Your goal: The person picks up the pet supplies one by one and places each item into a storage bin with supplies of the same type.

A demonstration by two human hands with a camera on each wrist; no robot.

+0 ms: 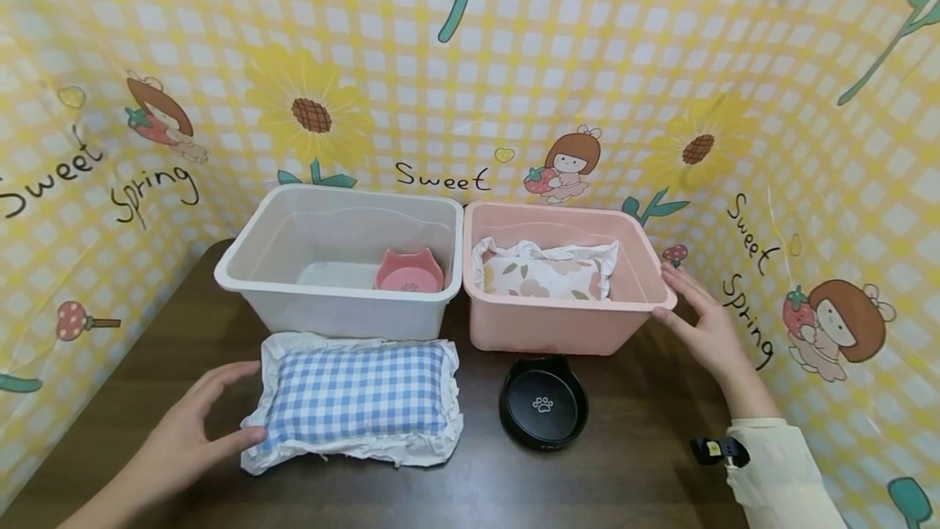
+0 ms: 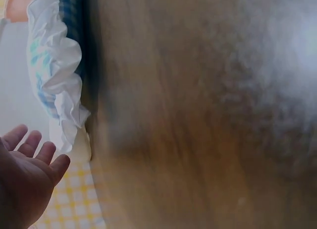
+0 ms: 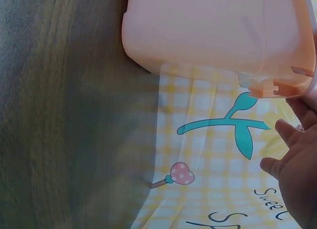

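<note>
A blue gingham pillow (image 1: 360,394) with a white ruffled edge lies in front of the white bin (image 1: 338,313). My left hand (image 1: 187,423) is at its left end, thumb and fingers spread, thumb tip over the ruffle; in the left wrist view the fingers (image 2: 45,152) are parted beside the ruffle. At the pink bin (image 1: 551,329), my right hand (image 1: 705,325) has its fingertips along the right rim and its thumb near the front corner. From the right wrist, the fingers (image 3: 287,132) look extended under the rim. Inside this bin lies a floral pillow (image 1: 547,276).
A pink cat-eared bowl (image 1: 410,272) sits in the right part of the white bin. On the dark wooden table (image 1: 631,472), a black bowl (image 1: 543,402) with a paw print stands before the pink bin. Yellow checked cloth (image 1: 441,104) walls in the back and sides.
</note>
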